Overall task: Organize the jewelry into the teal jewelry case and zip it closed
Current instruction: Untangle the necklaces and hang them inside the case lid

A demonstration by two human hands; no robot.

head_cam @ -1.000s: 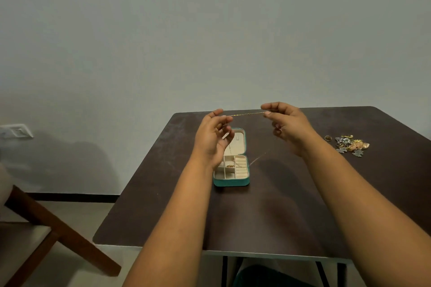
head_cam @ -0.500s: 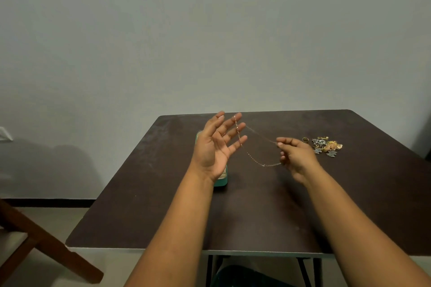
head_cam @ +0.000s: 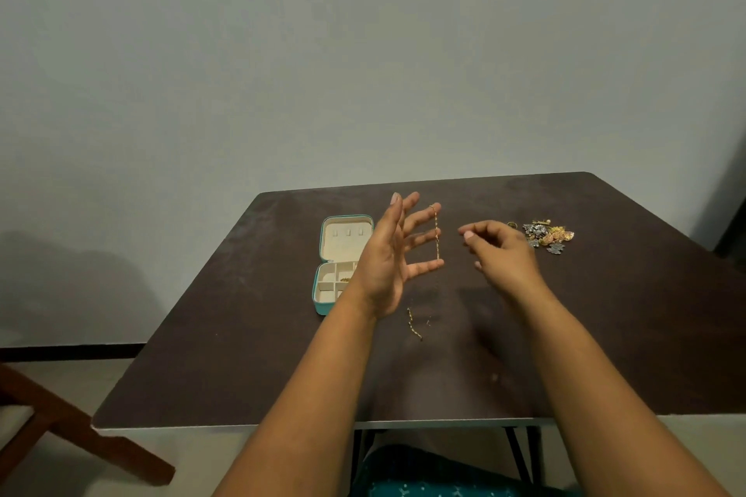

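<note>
Dark brown table against a plain grey wall; wooden chair leg at lower left. Teal case lying open on the table, near side partly hidden behind left hand. Left hand raised, fingers spread straight, thin gold chain draped across fingertips. Right hand loosely curled, holding nothing visible. Jewelry pile far right, too small to sort. No readable writing.

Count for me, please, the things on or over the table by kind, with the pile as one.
Teal jewelry case, open: 1
Gold chain draped across the left hand's fingers: 1
Pile of loose jewelry on the table's right side: 1
Hands, left hand and right hand: 2
Total: 5
</note>
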